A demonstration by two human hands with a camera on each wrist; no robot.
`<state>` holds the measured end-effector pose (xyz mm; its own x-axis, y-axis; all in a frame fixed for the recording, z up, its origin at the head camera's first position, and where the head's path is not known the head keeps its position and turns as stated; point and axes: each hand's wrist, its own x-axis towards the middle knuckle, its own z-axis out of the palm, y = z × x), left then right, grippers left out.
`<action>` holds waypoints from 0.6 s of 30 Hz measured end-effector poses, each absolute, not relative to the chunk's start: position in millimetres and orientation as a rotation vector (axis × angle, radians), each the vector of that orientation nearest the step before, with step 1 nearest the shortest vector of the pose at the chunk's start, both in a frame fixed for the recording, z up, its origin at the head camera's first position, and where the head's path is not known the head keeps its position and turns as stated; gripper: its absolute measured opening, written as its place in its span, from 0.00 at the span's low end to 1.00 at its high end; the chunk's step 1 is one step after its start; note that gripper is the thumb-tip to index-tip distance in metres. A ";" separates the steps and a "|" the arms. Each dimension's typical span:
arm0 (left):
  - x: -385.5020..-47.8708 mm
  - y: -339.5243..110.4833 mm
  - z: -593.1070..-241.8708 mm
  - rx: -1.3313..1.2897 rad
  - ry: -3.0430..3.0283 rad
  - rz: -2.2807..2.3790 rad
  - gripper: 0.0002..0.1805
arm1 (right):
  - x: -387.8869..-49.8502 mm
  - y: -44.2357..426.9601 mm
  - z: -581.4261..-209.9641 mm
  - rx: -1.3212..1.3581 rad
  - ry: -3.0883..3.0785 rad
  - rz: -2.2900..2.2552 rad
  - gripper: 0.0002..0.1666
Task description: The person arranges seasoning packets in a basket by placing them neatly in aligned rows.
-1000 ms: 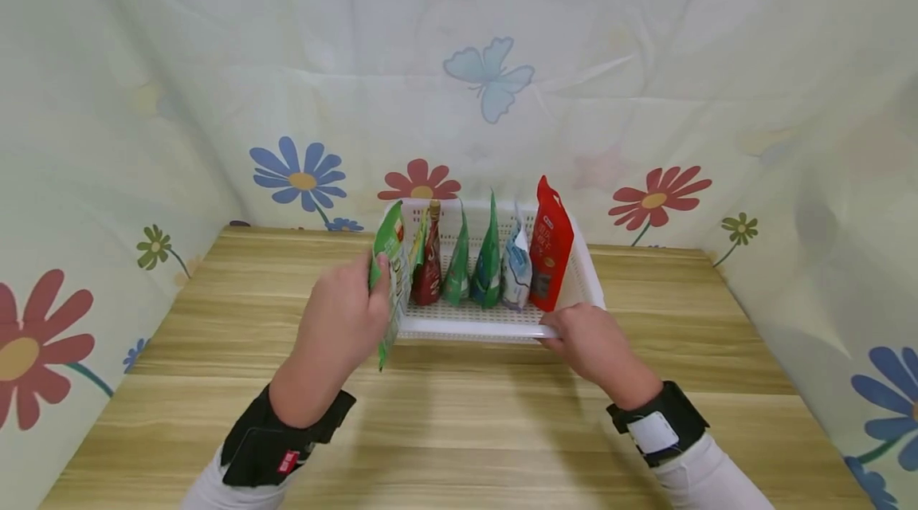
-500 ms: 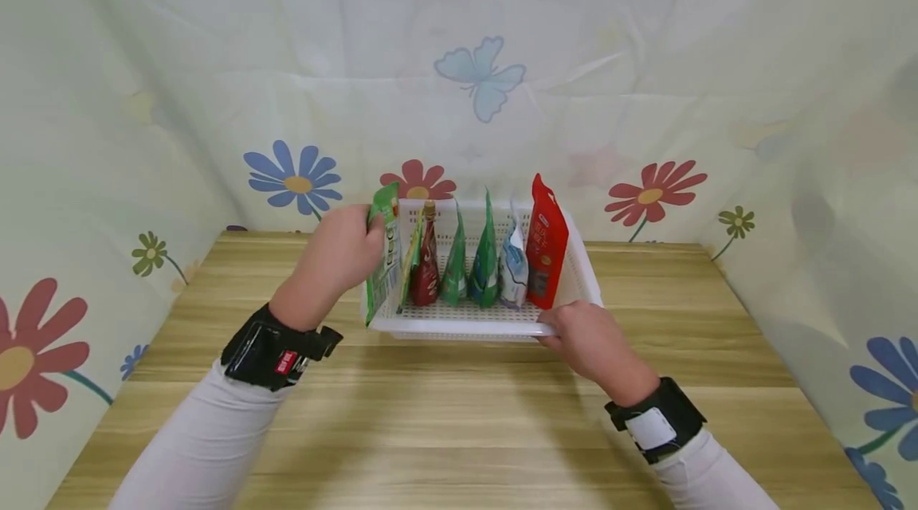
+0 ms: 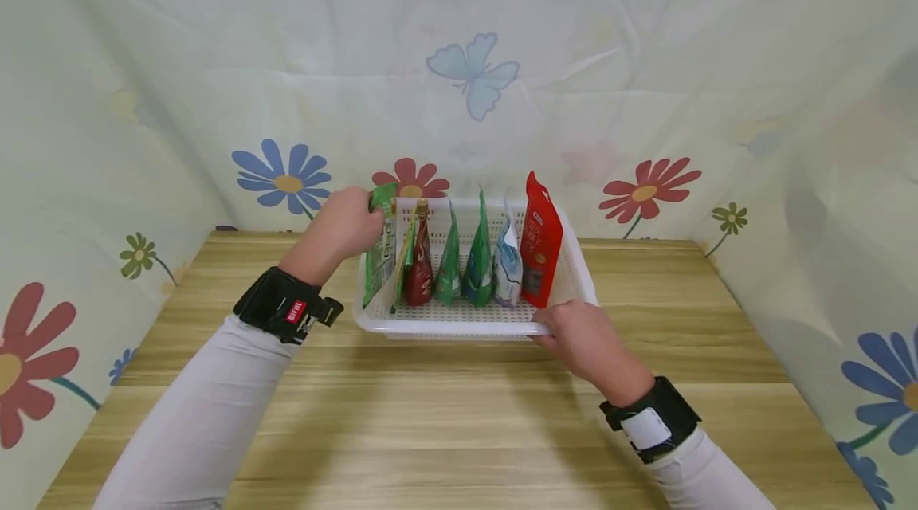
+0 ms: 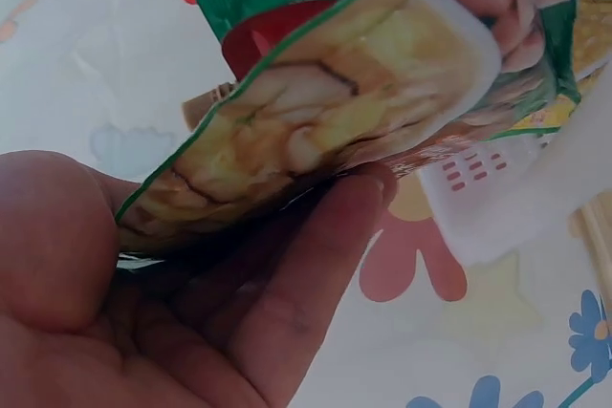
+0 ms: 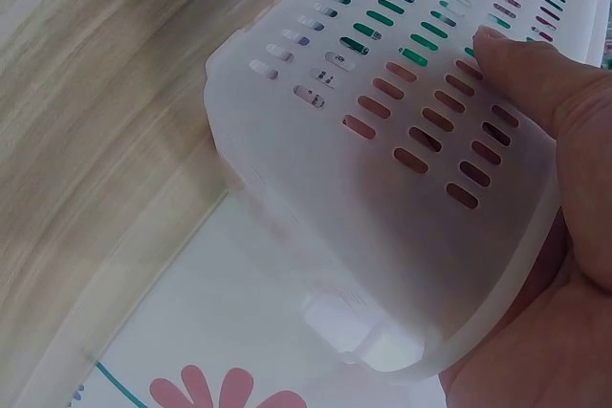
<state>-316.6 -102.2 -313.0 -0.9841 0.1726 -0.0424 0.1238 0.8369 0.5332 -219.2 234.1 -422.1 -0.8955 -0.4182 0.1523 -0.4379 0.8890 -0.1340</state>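
Observation:
My left hand [image 3: 343, 225] pinches the top edge of a green snack bag [image 3: 381, 249], which stands upright inside the left end of a white perforated basket [image 3: 459, 328]. In the left wrist view the thumb and fingers lie on both faces of that bag [image 4: 316, 112]. My right hand [image 3: 584, 343] grips the basket's front rim near its right corner, with the thumb against the outer wall [image 5: 363, 188] in the right wrist view. Standing in a row are a yellow-green packet [image 3: 405, 259], a dark red bottle-shaped pouch [image 3: 419, 267], two green pouches [image 3: 479, 263], a white-blue pouch [image 3: 508, 267] and a red bag [image 3: 540, 243].
The basket stands toward the back of a wood-grain table [image 3: 445, 422]. Behind and beside the table hangs a pale cloth [image 3: 358, 80] printed with flowers and a butterfly.
My left hand has carried the green bag back and down, from the basket's front left edge to inside its left end. The right hand keeps its grip on the rim.

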 end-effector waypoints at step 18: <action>-337.1 -94.3 -315.4 0.208 2.847 0.750 0.13 | -218.5 233.2 -420.9 0.643 -2.937 0.225 0.08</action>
<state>-337.1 -94.3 -315.4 -0.9722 0.1826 -0.1464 0.0868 0.8622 0.4991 -218.5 233.2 -420.9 -0.9012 -0.4047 0.1550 -0.4236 0.8981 -0.1179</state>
